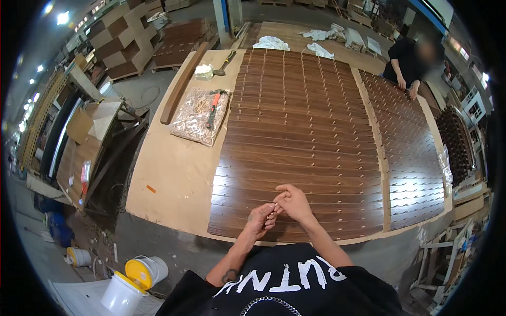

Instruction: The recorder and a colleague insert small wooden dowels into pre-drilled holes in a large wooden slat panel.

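Note:
My left hand (261,220) and my right hand (293,203) meet over the near edge of a big spread of dark brown wooden slats (300,131) laid side by side on a workbench (174,168). The left hand is curled around several small pale wooden dowels. The right hand's fingertips pinch at the dowels in the left hand. Small pale pegs stick out of the slats in rows.
A clear bag of dowels (199,117) with a red-handled tool on it lies at the bench's left. A hammer (225,61) lies farther back. Another person (408,66) works at a second slat spread (411,152) on the right. White and yellow buckets (132,282) stand on the floor.

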{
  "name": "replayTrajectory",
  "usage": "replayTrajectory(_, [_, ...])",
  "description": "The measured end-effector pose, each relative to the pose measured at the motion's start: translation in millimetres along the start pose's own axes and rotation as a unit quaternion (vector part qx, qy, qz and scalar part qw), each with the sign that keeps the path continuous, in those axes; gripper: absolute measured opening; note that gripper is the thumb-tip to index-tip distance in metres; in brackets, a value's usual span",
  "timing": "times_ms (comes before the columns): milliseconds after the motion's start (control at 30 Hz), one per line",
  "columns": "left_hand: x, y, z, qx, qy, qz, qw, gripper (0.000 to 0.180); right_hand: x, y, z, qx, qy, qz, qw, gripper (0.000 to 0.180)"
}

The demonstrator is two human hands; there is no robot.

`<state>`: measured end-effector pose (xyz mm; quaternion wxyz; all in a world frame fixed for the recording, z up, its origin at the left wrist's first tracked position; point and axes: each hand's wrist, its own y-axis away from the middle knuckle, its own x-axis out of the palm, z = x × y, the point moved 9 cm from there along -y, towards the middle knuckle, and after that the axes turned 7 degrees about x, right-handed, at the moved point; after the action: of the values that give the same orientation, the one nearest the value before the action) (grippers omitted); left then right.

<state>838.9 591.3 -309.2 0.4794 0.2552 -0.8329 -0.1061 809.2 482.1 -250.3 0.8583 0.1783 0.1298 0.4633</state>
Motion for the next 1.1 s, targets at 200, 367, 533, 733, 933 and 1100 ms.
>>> replayTrajectory(200, [-7.0, -24.6, -7.2, 0.026, -0.026, -0.047, 0.998, 0.018, -7.3, -26.1, -18.2, 0.049, -0.169, 0.043, 0.983, 0.031])
replayTrajectory(367, [-21.9, -45.8, -15.4, 0.032, -0.058, -0.128, 0.990, 0.018, -10.8, -55.8, -38.1, 0.107, -0.220, 0.060, 0.968, 0.025])
replayTrajectory(533, [-30.9, -63.0, -29.2, 0.077, -0.077, -0.153, 0.982, 0.020, -19.9, -89.2, -42.6, 0.105, -0.073, 0.103, 0.986, 0.014])
replayTrajectory(733, [-29.7, -81.7, -43.0, 0.118, -0.027, -0.128, 0.984, 0.024, -123.2, -231.9, 32.2, -0.191, 0.236, -0.230, 0.925, 0.012])
replayTrajectory(933, [-59.3, -46.1, -58.7, 0.117, 0.016, -0.123, 0.985, 0.023, -124.2, -293.8, 59.0, -0.149, 0.443, -0.233, 0.853, 0.010])
replayTrajectory(1100, [-74.6, -24.0, -47.9, 0.095, 0.041, -0.123, 0.987, 0.025, -103.2, -295.0, 59.8, -0.173, 0.549, -0.202, 0.792, 0.012])
